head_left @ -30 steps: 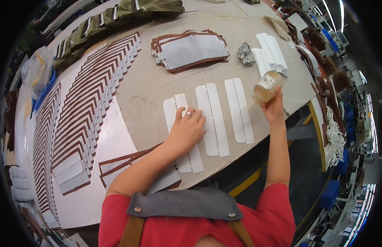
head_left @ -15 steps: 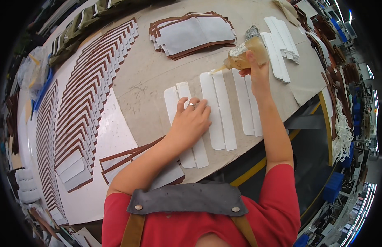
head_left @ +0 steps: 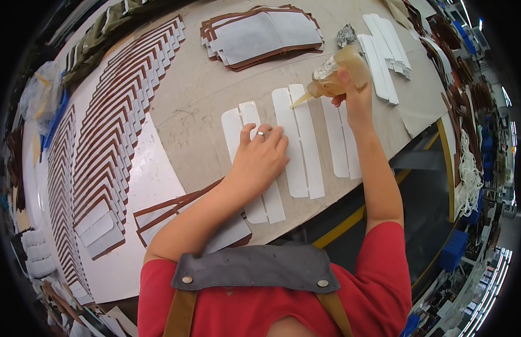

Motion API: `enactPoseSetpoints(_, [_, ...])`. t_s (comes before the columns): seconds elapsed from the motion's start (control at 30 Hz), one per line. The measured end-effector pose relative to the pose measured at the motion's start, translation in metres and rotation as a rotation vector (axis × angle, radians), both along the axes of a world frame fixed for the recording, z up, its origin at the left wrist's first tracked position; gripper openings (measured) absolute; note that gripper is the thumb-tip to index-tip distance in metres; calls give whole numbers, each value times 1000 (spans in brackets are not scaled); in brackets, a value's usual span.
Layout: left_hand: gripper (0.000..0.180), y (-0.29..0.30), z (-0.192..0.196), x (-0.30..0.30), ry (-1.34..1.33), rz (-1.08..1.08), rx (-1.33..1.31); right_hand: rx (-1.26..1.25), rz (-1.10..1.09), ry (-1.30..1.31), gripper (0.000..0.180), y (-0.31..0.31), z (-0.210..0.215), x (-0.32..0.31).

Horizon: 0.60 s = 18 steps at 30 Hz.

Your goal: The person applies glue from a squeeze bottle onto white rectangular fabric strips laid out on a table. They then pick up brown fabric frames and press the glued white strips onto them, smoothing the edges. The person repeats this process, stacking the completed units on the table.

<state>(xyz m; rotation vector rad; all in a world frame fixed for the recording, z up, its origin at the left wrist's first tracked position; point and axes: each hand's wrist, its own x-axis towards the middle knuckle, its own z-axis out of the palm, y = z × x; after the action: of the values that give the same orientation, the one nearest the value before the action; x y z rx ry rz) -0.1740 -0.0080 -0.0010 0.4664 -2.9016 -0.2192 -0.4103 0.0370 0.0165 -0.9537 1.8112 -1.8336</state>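
My right hand (head_left: 353, 95) grips a translucent amber squeeze bottle (head_left: 342, 73), tilted so its thin nozzle points down to the left. The nozzle tip meets the upper part of a white slotted strip (head_left: 297, 151) in the middle. My left hand (head_left: 260, 151), with a ring on one finger, rests with fingers spread on another white strip (head_left: 232, 132) to the left, its fingertips near the middle strip's edge. A third such strip (head_left: 342, 143) lies under the bottle and my right wrist, partly hidden.
A stack of white, brown-edged panels (head_left: 266, 36) lies at the back. Overlapping rows of similar pieces (head_left: 120, 112) fan out at left. More white strips (head_left: 384, 56) and a crumpled silvery lump (head_left: 346, 35) sit back right. The table edge (head_left: 395, 157) runs diagonally nearby.
My right hand has brought the bottle slightly nearer, so the nozzle has moved from the middle strip's top end down along it. My left hand stays on its strip.
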Motion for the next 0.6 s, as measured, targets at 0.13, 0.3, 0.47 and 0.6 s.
enactPoseSetpoints(0.13, [38, 0, -1, -1, 21, 1, 11, 51, 17, -82, 49, 21, 3, 7])
enactPoseSetpoints(0.3, [38, 0, -1, 0, 58, 1, 5, 86, 56, -120, 53, 46, 6, 20])
enactPoseSetpoints(0.47, [36, 0, -1, -1, 69, 0, 12, 123, 78, -125, 52, 74, 5, 32])
enactPoseSetpoints(0.6, [35, 0, -1, 0, 67, 2, 18, 151, 78, -166, 52, 95, 3, 46])
